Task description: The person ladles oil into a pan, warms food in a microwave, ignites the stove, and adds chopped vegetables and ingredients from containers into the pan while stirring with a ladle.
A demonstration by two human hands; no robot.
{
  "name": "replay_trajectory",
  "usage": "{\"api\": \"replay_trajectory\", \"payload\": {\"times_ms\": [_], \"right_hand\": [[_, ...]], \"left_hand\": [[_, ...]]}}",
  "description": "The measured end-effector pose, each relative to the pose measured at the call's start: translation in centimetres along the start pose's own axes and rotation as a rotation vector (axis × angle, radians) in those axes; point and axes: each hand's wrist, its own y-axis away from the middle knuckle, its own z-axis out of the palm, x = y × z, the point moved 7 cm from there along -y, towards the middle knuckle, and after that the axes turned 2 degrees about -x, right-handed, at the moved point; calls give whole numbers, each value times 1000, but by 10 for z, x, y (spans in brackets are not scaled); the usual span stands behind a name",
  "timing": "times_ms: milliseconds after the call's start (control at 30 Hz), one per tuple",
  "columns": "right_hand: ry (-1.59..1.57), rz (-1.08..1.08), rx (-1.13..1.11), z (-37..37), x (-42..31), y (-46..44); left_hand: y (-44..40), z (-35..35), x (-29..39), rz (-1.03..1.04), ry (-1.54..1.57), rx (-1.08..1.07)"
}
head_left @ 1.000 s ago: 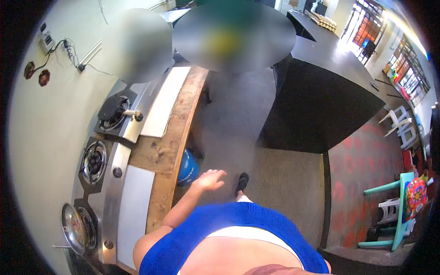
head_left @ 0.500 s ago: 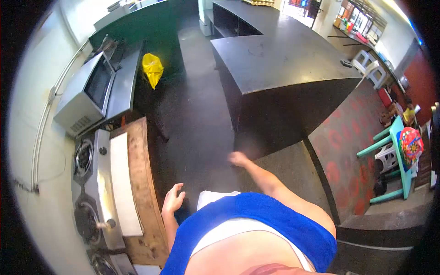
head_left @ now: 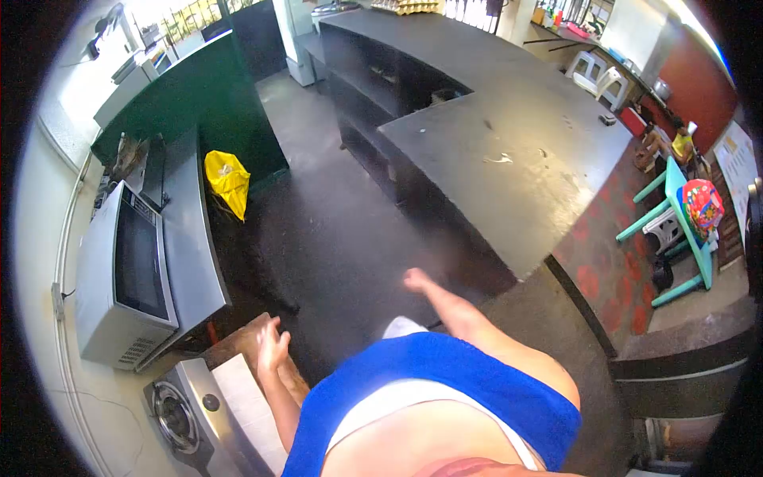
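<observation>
My left hand (head_left: 273, 347) hangs over the end of the wooden bench (head_left: 246, 338), near the white board (head_left: 242, 393) beside the gas stove (head_left: 176, 417). Its fingers are apart and hold nothing. In front of my body, above the dark floor and left of the black counter (head_left: 509, 159), is my right hand (head_left: 415, 280). Its fingers look curled together, and whatever they may hold is too small to make out.
A microwave (head_left: 143, 270) stands on a metal table (head_left: 191, 238) at the left. Beside it hangs a yellow bag (head_left: 228, 181). A green partition (head_left: 191, 103) lies farther back. At the right stands a turquoise upturned table (head_left: 690, 226) with a colourful bundle (head_left: 703, 208).
The view has moved forward past the stoves to the microwave and counter. My right hand has come into view since the first frame. My left hand is now over the bench's end.
</observation>
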Motion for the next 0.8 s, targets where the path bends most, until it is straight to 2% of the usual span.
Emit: {"api": "replay_trajectory", "payload": {"times_ms": [33, 67, 100, 133, 167, 200, 233, 267, 300, 333, 400, 433, 500, 633, 700, 733, 800], "right_hand": [[-40, 90, 21, 9, 26, -14], [14, 79, 7, 10, 40, -23], [109, 67, 26, 37, 89, -56], [270, -69, -28, 47, 102, -67], [-80, 383, -177, 24, 88, -40], [-163, 308, -99, 50, 122, -73], [-285, 375, -209, 53, 120, -81], [-410, 475, -209, 44, 103, -83], [-400, 404, -218, 45, 94, -106], [-584, 457, -262, 48, 84, -127], [-738, 480, -218, 40, 52, -170], [-687, 446, -271, 32, 25, -195], [-568, 470, -206, 9, -21, -239], [-424, 362, -227, -9, -92, -352], [-305, 97, -121, -7, -123, -428], [-311, 51, -120, -23, -179, -426], [-127, -298, -53, -2, -232, -499]], "left_hand": [[-28, -16, 0, 30, -36, 53], [-52, -30, 0, 7, -64, 70], [-75, -41, 0, -15, -86, 91], [-99, -46, -5, -33, -82, 118], [-121, -54, -3, -67, -79, 122], [-141, -56, -8, -69, -102, 142], [-159, -59, -8, -83, -130, 134], [-176, -64, -7, -87, -150, 108], [-191, -62, -17, -85, -158, 126], [-209, -64, -25, -93, -155, 130], [-237, -71, -43, -213, -125, 97], [-252, -78, -55, -268, -96, 106], [-277, -95, -74, -383, -92, 126], [-307, -127, -107, -518, -17, 229], [-313, -136, -126, -653, -40, 255], [-315, -138, -136, -672, -12, 272], [-317, -144, -156, -748, 10, 292]]}}
